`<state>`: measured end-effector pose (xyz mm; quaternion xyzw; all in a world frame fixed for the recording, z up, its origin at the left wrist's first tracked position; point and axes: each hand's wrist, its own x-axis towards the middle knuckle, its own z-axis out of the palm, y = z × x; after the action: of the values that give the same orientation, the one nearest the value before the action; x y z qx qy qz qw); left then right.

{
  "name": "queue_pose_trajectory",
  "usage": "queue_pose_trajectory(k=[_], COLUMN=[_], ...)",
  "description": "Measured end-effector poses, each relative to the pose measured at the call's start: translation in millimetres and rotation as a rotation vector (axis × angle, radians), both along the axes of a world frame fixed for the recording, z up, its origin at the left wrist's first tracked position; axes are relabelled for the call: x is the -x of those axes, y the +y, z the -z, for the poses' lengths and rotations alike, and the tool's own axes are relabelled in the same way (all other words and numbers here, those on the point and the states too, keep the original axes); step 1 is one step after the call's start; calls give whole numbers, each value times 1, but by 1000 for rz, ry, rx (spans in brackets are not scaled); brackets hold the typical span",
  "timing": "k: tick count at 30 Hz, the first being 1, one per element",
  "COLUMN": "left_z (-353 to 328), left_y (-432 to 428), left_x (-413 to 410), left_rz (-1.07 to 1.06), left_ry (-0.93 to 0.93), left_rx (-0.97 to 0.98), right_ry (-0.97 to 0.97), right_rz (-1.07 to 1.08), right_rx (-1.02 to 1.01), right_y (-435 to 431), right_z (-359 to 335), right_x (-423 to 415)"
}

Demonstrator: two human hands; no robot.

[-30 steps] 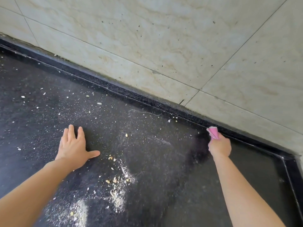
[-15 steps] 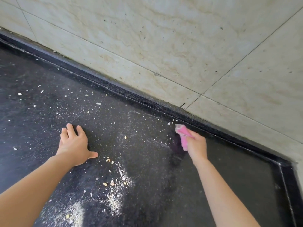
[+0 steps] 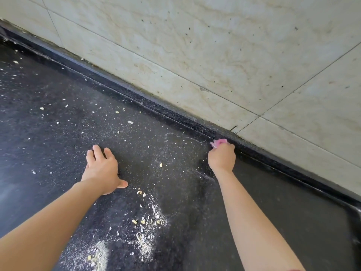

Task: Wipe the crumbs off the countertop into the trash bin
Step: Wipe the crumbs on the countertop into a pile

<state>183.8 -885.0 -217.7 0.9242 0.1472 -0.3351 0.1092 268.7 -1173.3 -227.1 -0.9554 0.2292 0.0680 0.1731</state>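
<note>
Right hand (image 3: 221, 158) farther left, fisted around pink cloth (image 3: 219, 142); left hand (image 3: 102, 171) flat on countertop (image 3: 58, 143).

The tabletop (image 3: 48, 137) was black with fine pale speckling. The crumbs (image 3: 145, 222) were off-white to yellowish. The cloth (image 3: 219, 142) was pink. The wall tiles (image 3: 214, 45) were cream, marbled with tan veins and dotted with dark specks.
</note>
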Motion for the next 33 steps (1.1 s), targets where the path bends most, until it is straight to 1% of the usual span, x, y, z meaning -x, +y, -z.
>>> queue_pose_trajectory(k=[1, 3, 5, 8, 10, 12, 13, 16, 18, 20, 21, 22, 24, 25, 26, 27, 28, 29, 30, 31, 32, 33], left_z=[1, 2, 4, 5, 6, 6, 6, 8, 10, 10, 10, 11, 11, 11, 11, 10, 10, 10, 9, 9, 9, 9], left_y=[1, 2, 4, 5, 6, 6, 6, 6, 6, 6, 6, 6, 7, 7, 6, 6, 6, 6, 6, 6, 6, 7], left_x=[1, 4, 6, 7, 8, 9, 9, 8, 6, 5, 5, 6, 7, 6, 6, 5, 4, 4, 4, 5, 6, 6], left_rz=[-2, -1, -1, 0, -10, -11, -9, -3, 4, 21, 25, 26, 27, 31, 36, 45, 52, 55, 54, 49, 41, 36], left_ry=[-5, -18, -35, -47, -44, -42, -42, -36, -28, -25, -24, -26, -27, -24, -19, -15, -14, -13, -13, -16, -21, -26], left_rx=[11, 30, 42, 49, 56, 63, 64, 60, 48, 31, 27, 25, 20, 15, 7, -2, -8, -11, -8, 0, 10, 18], right_ry=[1, -19, -91, -134, -124, -76, -65, -123, -126, -87, -89, -108, -159, -142, -109, -70, -44, -10, 40, 54, 25, -21], right_rz=[-58, -82, -41, 11, -51, -137, -176, -182, -257, -407, -439, -415, -276, -246, -290, -383, -494, -565, -588, -577, -544, -503], right_rx=[-34, -111, -100, -72, -125, -188, -189, -79, -17, -98, -145, -150, -35, 52, 105, 77, -35, -216, -409, -529, -569, -567], right_y=[-4, -22, -35, -17, -1, -2, -8, -14, 4, 24, 31, 35, 37, 40, 47, 56, 67, 78, 88, 93, 93, 87], right_z=[-2, -5, -5, 3, 8, 3, 2, 0, 4, 6, 4, 0, 0, 1, 2, 4, 3, -3, -11, -17, -22, -27], right_x=[0, 3, 5, 5, -1, -6, -7, -7, -8, -15, -18, -22, -25, -23, -20, -17, -15, -13, -11, -10, -8, -6])
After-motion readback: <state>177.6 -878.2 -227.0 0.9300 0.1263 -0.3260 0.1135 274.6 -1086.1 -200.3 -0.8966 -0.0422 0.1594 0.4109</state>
